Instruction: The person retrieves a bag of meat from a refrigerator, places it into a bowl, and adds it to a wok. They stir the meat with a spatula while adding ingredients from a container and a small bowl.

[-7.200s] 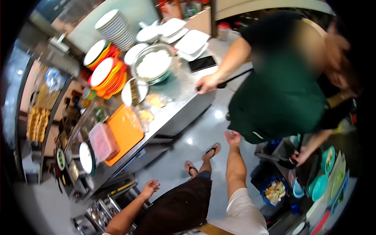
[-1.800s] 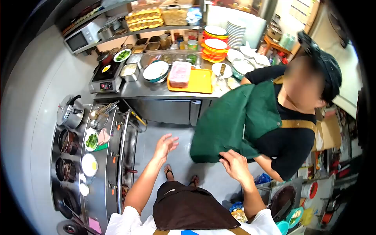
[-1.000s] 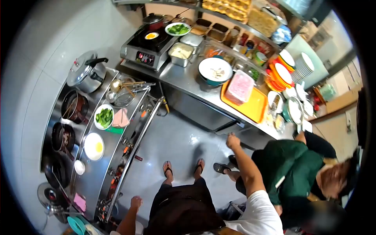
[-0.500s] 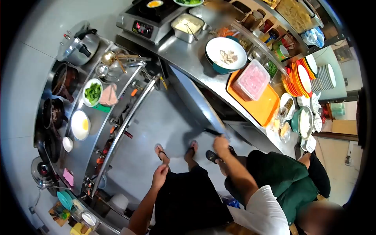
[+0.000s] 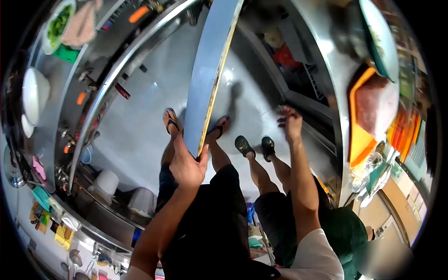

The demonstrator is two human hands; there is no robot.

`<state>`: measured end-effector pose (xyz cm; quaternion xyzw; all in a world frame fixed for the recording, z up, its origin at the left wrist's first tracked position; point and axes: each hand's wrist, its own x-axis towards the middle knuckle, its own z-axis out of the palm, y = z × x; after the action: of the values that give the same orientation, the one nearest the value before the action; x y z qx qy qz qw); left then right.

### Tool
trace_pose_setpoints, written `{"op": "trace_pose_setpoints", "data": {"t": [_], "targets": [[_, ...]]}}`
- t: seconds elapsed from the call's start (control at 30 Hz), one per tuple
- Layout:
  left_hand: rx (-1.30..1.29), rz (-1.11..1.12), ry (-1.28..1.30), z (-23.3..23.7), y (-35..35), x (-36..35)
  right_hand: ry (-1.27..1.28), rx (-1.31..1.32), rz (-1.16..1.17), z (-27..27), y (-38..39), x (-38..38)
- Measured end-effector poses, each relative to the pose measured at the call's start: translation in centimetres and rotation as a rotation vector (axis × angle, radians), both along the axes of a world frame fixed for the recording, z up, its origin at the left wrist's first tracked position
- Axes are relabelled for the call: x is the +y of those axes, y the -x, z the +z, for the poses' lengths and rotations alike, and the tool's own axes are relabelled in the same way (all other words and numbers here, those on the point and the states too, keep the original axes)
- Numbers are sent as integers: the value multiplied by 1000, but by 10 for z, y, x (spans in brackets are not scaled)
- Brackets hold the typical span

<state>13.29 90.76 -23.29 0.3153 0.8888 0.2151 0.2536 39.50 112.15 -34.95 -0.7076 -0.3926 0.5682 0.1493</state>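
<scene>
The metal fridge door stands swung wide, its long edge running up the middle of the view. My left hand grips its near corner, thumb on one side and fingers on the other. To the right, my right hand hangs in the air before the opened fridge compartment, fingers loosely bent and apart, holding nothing that I can make out. Inside that dark compartment are a red item and a white wire rack, both blurred.
A steel counter above the compartment bears an orange tray, a plastic tub and a bowl. On the left is a metal shelf rail with bowls behind it. A person in dark green stands close on my right.
The door has swung wide open toward the left. My right hand has let go of its dark handle, and my left hand has taken hold of its edge. The view has turned downward and rightward.
</scene>
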Motion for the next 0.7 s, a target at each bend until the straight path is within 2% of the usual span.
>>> {"op": "trace_pose_setpoints", "data": {"t": [0.13,0.23,0.3,0.37,0.47,0.57,0.63,0.7], "targets": [[-44,33,-59,-10,-3,0,30,9,-70,-50,-7,51],[-42,24,47,-16,4,-13,82,22,-120,-91,-25,80],[-22,-14,24,-16,12,-18,65,-30,-145,-111,-40,94],[-121,60,60,-11,10,-23,49,80,-228,-134,-64,105],[-159,23,80,-8,7,-29,-25,107,-288,-146,-78,109],[-236,164,187,-6,2,-45,-79,110,-354,-133,-74,108],[-113,74,212,-5,1,-45,-103,100,-388,-123,-72,105],[-61,110,262,-10,0,-51,-117,123,-416,-115,-70,106]]}}
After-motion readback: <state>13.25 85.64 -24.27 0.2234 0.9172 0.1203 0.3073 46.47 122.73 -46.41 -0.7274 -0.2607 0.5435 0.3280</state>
